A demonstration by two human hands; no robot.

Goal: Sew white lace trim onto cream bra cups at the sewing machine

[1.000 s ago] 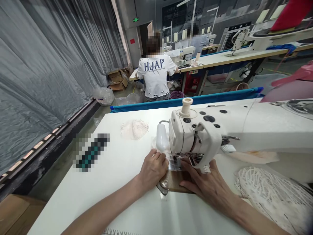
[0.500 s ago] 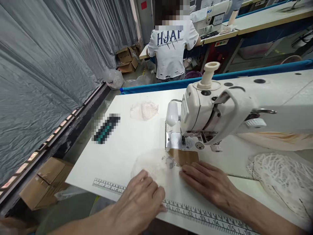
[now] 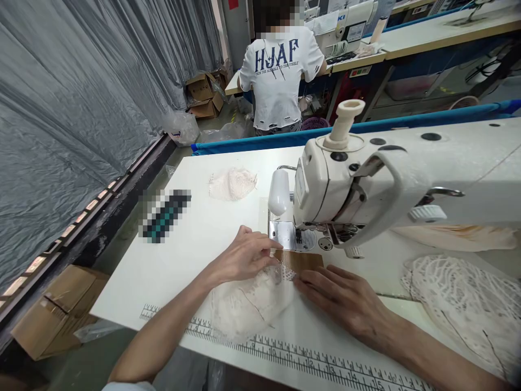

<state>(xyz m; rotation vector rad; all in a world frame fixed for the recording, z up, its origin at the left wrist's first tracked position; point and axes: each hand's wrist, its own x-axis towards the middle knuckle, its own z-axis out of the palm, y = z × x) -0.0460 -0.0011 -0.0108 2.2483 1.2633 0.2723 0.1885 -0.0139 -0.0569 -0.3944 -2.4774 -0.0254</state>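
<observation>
A crinkled grey curtain (image 3: 101, 81) hangs left of a smooth white table (image 3: 175, 266). The left hand (image 3: 246, 256), palm down, reaches over sheer, rounded lace (image 3: 240, 312); I can't tell whether it grips. A white shirt (image 3: 277, 81) reads "HJAF". The lace overlaps a flat brown plate (image 3: 300, 262) before a glossy sewing machine (image 3: 350, 179). The right hand (image 3: 344, 293), fingers together, meets the lace's edge, its grip unclear. Netted fabric (image 3: 459, 298) lies rightmost.

Sewing workshop. Industrial sewing machine (image 3: 325, 182) on white table (image 3: 195, 239), ruler scale (image 3: 309, 358) printed along near edge, lace pieces (image 3: 464, 298) lying about. Ahead, co-worker (image 3: 277, 81) at second machine (image 3: 345, 27) on long bench (image 3: 431, 37). Cardboard boxes (image 3: 61, 309), plastic bags (image 3: 182, 128) on floor (image 3: 87, 355).
</observation>
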